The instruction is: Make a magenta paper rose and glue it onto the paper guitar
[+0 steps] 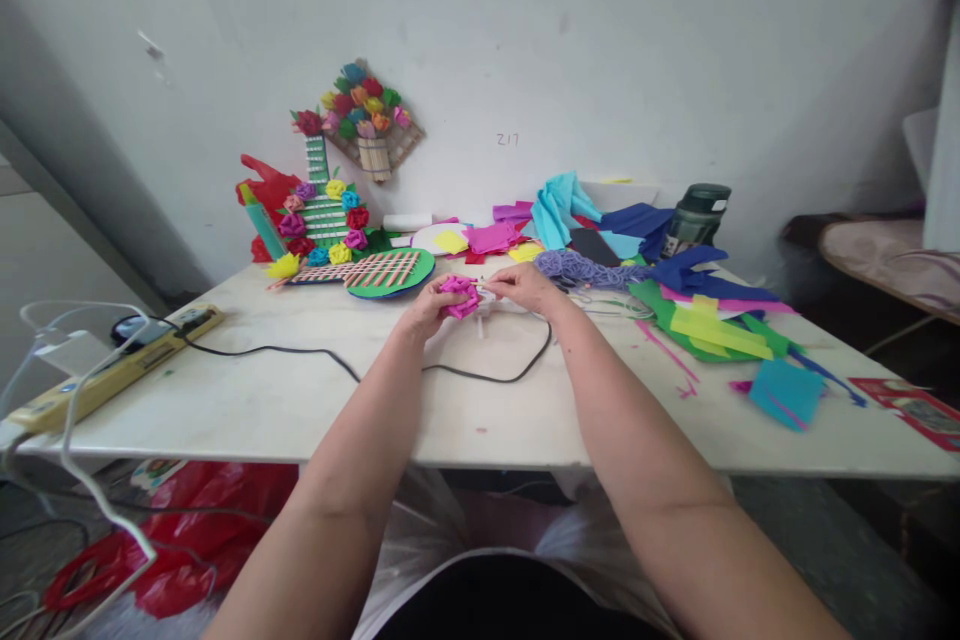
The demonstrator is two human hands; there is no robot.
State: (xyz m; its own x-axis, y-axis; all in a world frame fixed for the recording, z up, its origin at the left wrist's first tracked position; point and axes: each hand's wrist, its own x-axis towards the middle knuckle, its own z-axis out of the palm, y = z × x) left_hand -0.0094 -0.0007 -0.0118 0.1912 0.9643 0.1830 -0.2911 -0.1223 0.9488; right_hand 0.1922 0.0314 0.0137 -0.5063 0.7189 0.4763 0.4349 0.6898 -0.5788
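My left hand [429,306] is closed on a bright pink crepe-paper flower [459,296], held just above the table in front of me. The fingers of my right hand [523,286] are pinched together at the flower's right side, around something small and pale that I cannot make out. Under and between the hands is a whitish object [482,326], largely hidden. A black cord [517,378] loops on the tabletop below both hands. Left of the flower lies a green guitar-shaped board [424,266] with striped sticks on it.
A power strip [112,370] with white cables lies along the table's left side. Paper flowers border a standing craft piece [327,210]. Purple yarn [585,268], crepe-paper scraps [720,330] and a dark green bottle [696,220] are at the right. Red plastic bags [202,530] lie below.
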